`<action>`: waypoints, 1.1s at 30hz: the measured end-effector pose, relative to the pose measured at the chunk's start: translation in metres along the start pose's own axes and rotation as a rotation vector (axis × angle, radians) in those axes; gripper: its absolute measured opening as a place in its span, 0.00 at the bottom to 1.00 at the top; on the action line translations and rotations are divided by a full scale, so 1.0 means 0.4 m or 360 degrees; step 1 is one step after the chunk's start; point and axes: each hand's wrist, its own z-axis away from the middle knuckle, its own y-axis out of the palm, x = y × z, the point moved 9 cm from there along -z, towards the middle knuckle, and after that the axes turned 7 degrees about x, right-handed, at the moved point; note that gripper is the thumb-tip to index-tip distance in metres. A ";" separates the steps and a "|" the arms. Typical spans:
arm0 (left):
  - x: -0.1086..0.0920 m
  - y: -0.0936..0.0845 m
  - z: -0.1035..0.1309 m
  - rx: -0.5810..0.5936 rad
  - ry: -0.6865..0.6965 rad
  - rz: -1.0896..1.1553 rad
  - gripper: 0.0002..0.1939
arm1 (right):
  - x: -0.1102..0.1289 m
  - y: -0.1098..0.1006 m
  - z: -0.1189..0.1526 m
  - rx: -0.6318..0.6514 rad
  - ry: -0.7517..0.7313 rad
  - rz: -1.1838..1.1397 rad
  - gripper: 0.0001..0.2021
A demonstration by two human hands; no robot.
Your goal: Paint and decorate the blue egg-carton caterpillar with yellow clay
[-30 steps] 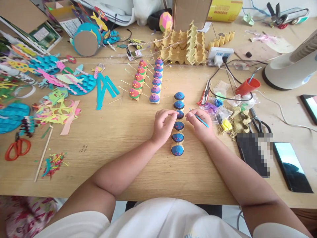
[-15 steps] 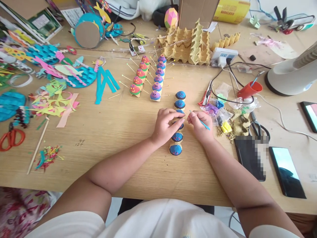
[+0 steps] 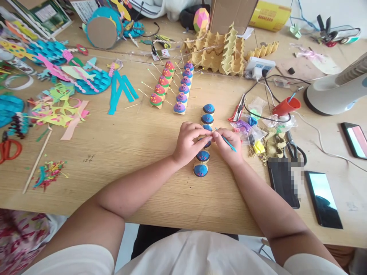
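Note:
A row of blue-painted egg-carton cups (image 3: 203, 156) with dark rims and small faces runs down the desk in front of me. My left hand (image 3: 190, 143) is over the row's middle, thumb and forefinger pinched together; anything between them is too small to make out. My right hand (image 3: 229, 147) is just right of the row, holding a thin blue stick-like tool (image 3: 229, 144) that slants across its fingers. The fingertips of both hands meet above the cups and partly hide the middle ones. Behind stand a red-and-green cup row (image 3: 161, 91) and a purple-and-blue cup row (image 3: 183, 88), with pins sticking out.
Bags of coloured clay (image 3: 249, 126), a red cup (image 3: 286, 106), black scissors (image 3: 294, 147) and phones (image 3: 323, 198) lie to the right. Paper scraps (image 3: 57, 112) and orange-handled scissors (image 3: 10, 149) are at left. Egg cartons (image 3: 212, 49) and a power strip (image 3: 260, 65) stand behind.
My right hand has moved left with the blue tool, so its fingertips now meet those of my left hand. The whole view has shifted slightly.

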 end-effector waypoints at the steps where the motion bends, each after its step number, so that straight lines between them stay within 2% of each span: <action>1: 0.002 -0.001 -0.001 0.0003 -0.0016 -0.0006 0.05 | 0.000 0.001 0.000 0.0008 0.0004 -0.0008 0.30; 6: 0.004 -0.008 0.000 -0.0015 -0.0030 -0.0044 0.09 | 0.000 0.005 0.002 0.0034 0.0047 -0.0073 0.29; 10: -0.003 -0.016 0.004 -0.0080 0.0066 -0.0048 0.08 | -0.005 0.011 0.001 0.0069 0.0084 -0.0157 0.29; 17: -0.002 -0.019 0.013 -0.0147 0.0113 -0.0113 0.08 | -0.046 0.019 0.000 0.0063 0.0140 -0.0390 0.27; 20: -0.004 -0.019 0.013 -0.0148 0.0117 -0.0125 0.07 | -0.045 0.021 -0.001 0.0065 0.0115 -0.0403 0.25; 23: -0.001 -0.017 0.010 -0.0135 0.0064 -0.0127 0.08 | -0.033 0.014 -0.003 0.0022 0.0095 -0.0313 0.22; 26: 0.013 -0.017 0.008 -0.0148 -0.0024 -0.0031 0.12 | -0.025 -0.007 -0.005 -0.0113 0.0073 -0.0192 0.19; 29: 0.031 -0.012 0.005 -0.0122 -0.0118 0.0116 0.15 | -0.025 -0.028 -0.003 -0.0248 0.0058 -0.0095 0.19; 33: 0.059 -0.003 0.005 -0.0070 -0.0293 0.0257 0.15 | -0.019 -0.031 -0.003 -0.0266 0.0031 0.0025 0.21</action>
